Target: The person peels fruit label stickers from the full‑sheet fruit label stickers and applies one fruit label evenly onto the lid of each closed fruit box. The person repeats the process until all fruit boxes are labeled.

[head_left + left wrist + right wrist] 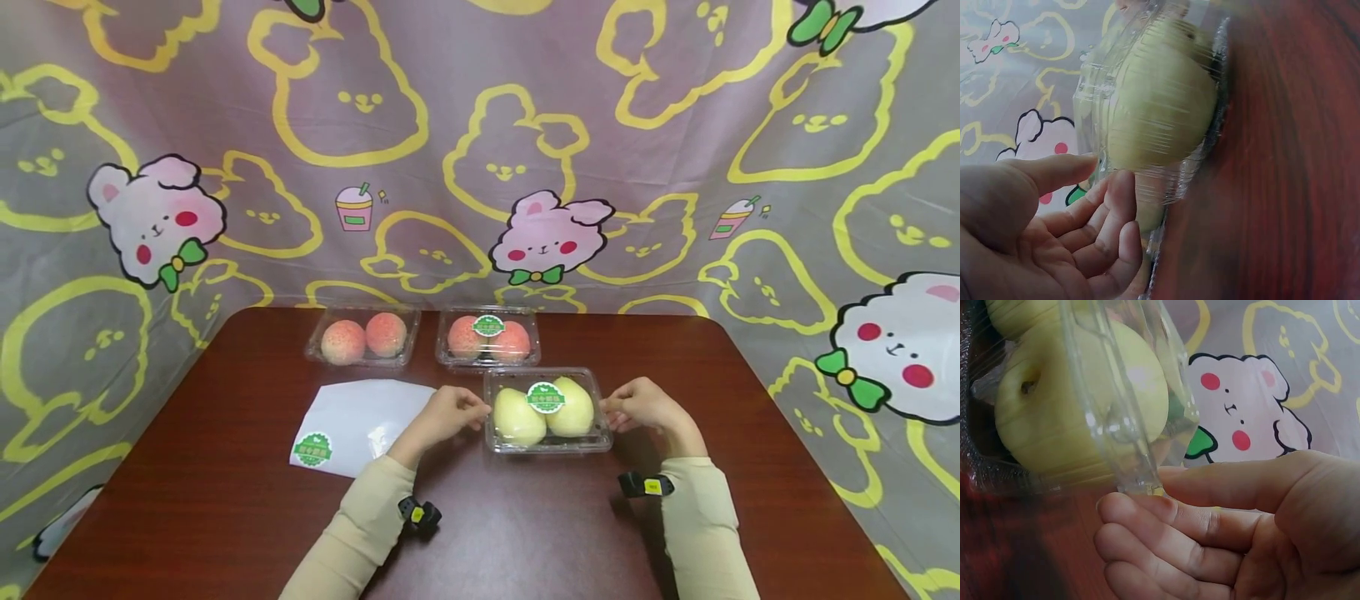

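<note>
A clear plastic fruit box [495, 442] stands in front of me, its lid closed and a round green-and-white label [546, 397] on top. Inside lie two pale yellow-green pears [520, 419]. My left hand [447, 414] pinches the box's left edge between thumb and fingertips. On the opposite side, my right hand [647, 406] pinches the right edge; in the right wrist view its thumb and index finger [1200, 519] meet at the rim's corner. The left wrist view has the left thumb [1060, 172] right at the box's end, beside a pear [1160, 100].
Behind stand two more clear boxes of peaches: one at the left [408, 354] without a label on top, one in the middle [442, 354] with a green label. A white sheet [352, 417] bearing one green sticker [312, 449] lies left, partly behind my left wrist. A patterned curtain [450, 250] encloses the table.
</note>
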The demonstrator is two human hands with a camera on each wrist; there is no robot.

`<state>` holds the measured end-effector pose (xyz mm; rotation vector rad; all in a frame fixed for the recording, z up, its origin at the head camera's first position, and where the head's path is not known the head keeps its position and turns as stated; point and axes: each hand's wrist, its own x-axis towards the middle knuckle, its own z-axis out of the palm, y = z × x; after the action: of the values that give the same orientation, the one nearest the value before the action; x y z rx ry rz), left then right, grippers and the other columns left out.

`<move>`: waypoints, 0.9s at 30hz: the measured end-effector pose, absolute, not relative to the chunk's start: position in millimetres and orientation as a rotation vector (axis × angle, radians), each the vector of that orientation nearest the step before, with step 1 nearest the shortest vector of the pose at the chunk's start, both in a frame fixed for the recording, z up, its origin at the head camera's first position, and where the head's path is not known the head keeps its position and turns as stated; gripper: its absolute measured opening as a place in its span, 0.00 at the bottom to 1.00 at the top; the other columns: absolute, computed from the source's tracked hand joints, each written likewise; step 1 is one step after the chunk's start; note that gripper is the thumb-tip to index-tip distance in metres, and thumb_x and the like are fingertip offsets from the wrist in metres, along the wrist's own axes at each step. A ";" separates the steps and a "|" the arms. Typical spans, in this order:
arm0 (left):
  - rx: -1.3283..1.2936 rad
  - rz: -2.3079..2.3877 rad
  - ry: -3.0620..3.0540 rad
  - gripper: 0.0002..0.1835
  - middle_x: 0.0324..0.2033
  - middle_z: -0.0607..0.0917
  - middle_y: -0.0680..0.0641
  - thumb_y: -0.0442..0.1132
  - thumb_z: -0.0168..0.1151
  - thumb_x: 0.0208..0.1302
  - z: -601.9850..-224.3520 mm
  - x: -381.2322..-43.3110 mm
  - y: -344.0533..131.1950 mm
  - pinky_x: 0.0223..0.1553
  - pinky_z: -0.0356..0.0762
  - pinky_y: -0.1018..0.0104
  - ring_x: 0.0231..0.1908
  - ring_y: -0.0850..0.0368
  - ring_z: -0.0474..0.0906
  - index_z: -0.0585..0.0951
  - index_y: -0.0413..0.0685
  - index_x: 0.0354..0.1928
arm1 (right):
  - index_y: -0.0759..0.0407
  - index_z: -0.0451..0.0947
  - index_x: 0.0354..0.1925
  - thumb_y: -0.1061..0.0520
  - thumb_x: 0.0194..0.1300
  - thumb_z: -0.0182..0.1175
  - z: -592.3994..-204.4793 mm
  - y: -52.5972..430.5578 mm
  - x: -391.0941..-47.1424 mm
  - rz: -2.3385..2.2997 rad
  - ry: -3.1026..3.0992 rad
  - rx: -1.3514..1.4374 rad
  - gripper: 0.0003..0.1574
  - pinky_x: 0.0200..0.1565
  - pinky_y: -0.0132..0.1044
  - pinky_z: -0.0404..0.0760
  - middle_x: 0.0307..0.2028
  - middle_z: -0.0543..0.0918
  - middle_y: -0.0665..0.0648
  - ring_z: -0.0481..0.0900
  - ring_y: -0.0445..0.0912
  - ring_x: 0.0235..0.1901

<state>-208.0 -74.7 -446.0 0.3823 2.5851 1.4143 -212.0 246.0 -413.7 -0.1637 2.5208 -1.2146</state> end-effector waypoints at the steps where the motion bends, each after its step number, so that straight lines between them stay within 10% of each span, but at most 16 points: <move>1: 0.371 1.420 2.582 0.12 0.27 0.88 0.37 0.40 0.62 0.64 -446.7 -207.9 -72.8 0.24 0.75 0.73 0.28 0.49 0.86 0.84 0.34 0.36 | 0.77 0.81 0.37 0.61 0.64 0.59 -413.8 247.1 -211.9 -1.216 2.523 -0.159 0.15 0.35 0.42 0.86 0.23 0.85 0.54 0.83 0.41 0.24; 27: 0.339 1.417 2.529 0.10 0.29 0.88 0.36 0.38 0.63 0.62 -441.8 -218.1 -29.6 0.28 0.83 0.61 0.29 0.46 0.87 0.84 0.34 0.35 | 0.80 0.77 0.44 0.61 0.67 0.56 -415.0 286.8 -212.8 -1.328 2.431 -0.033 0.19 0.35 0.37 0.86 0.25 0.87 0.52 0.83 0.39 0.25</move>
<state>-218.1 -29.6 -441.8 0.3388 2.5285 1.4165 -212.8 286.8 -415.0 -0.0327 2.4315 -1.3280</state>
